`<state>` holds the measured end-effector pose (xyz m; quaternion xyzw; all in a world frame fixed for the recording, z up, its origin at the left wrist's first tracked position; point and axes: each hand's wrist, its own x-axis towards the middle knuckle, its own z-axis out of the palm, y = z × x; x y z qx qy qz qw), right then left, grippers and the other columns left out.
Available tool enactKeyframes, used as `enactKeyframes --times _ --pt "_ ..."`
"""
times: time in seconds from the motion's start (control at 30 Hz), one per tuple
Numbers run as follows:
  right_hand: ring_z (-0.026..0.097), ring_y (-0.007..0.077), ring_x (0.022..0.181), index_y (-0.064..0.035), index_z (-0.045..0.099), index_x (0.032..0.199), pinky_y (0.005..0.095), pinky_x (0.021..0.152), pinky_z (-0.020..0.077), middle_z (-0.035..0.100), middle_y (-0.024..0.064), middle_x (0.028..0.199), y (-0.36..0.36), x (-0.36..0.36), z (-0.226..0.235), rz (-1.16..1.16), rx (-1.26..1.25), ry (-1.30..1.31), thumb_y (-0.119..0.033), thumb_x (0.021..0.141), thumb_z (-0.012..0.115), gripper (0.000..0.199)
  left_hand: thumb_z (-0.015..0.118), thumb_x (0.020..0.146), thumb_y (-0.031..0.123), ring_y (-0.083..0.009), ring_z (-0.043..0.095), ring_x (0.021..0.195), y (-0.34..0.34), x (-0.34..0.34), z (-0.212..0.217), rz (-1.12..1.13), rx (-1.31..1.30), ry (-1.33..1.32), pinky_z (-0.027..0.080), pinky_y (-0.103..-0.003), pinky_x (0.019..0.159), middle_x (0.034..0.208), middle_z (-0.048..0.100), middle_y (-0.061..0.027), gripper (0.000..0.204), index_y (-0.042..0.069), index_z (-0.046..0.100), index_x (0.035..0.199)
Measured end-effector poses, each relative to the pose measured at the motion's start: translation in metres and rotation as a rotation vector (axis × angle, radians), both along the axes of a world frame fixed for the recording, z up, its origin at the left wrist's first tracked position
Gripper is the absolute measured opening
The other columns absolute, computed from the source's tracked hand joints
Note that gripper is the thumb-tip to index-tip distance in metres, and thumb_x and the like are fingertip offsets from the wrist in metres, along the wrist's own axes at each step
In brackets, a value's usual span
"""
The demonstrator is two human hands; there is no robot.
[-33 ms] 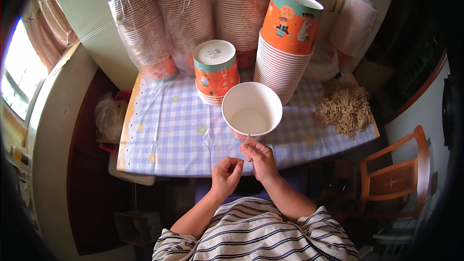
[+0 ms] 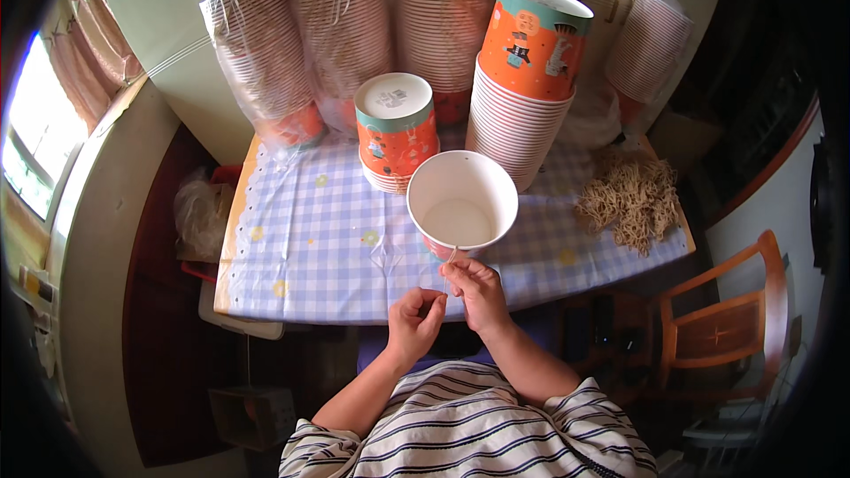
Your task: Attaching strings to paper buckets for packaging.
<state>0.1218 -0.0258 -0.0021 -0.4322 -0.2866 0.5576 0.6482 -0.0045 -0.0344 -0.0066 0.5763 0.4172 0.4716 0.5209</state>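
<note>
The table with the blue-and-white checked cloth stood against a pale wall. An open white-lined orange paper cup stood near its front edge. Just in front of the cup, the right hand pinched a thin pale string running up to the cup's rim. The left hand was curled with fingertips together; whether it held the string could not be told. Behind the cup stood 2 orange cup stacks. To the cup's right lay a heap of tan strings and a wooden chair.
</note>
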Motion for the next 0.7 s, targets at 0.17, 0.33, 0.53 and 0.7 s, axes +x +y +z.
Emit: enactKeyframes --times 0.17,0.33,0.53,0.7 --pt "0.044 0.0032 0.057 -0.0032 0.067 0.091 0.0184 0.053 0.0353 0.065 0.0024 0.078 0.005 0.002 0.003 -0.085 0.010 0.088 -0.016 0.086 0.065 0.014 0.062 0.086 0.003 -0.0009 0.044 0.055 -0.004 -0.002 -0.002 0.000 0.090 0.090 0.035 -0.018 0.049 0.061 0.053 0.0041 0.008 0.000 0.060 0.079" --pt "0.043 0.0034 0.058 -0.0038 0.066 0.093 0.0179 0.056 0.0357 0.065 0.0029 0.081 0.002 0.007 0.000 -0.004 0.001 0.076 -0.017 0.088 0.064 0.014 0.062 0.087 0.002 -0.0008 0.045 0.055 -0.003 -0.002 -0.009 0.002 0.102 0.085 0.035 -0.017 0.049 0.060 0.053 0.0041 0.009 0.000 0.060 0.078" --pt "0.044 0.0050 0.061 -0.0031 0.064 0.097 0.0175 0.058 0.0379 0.063 0.0046 0.086 -0.007 0.012 -0.006 0.064 -0.042 0.114 -0.012 0.089 0.058 0.014 0.062 0.087 0.002 -0.0008 0.046 0.055 -0.004 -0.001 -0.013 0.011 0.112 0.086 0.036 -0.017 0.049 0.061 0.054 0.0035 0.008 -0.001 0.060 0.079" --pt "0.042 0.0038 0.059 -0.0036 0.064 0.095 0.0183 0.058 0.0373 0.064 0.0026 0.086 -0.005 0.011 0.001 0.052 -0.022 0.149 -0.018 0.087 0.062 0.017 0.062 0.086 0.002 -0.0010 0.047 0.055 -0.005 -0.002 -0.014 0.007 0.104 0.090 0.037 -0.018 0.049 0.061 0.055 0.0030 0.008 -0.001 0.059 0.079"
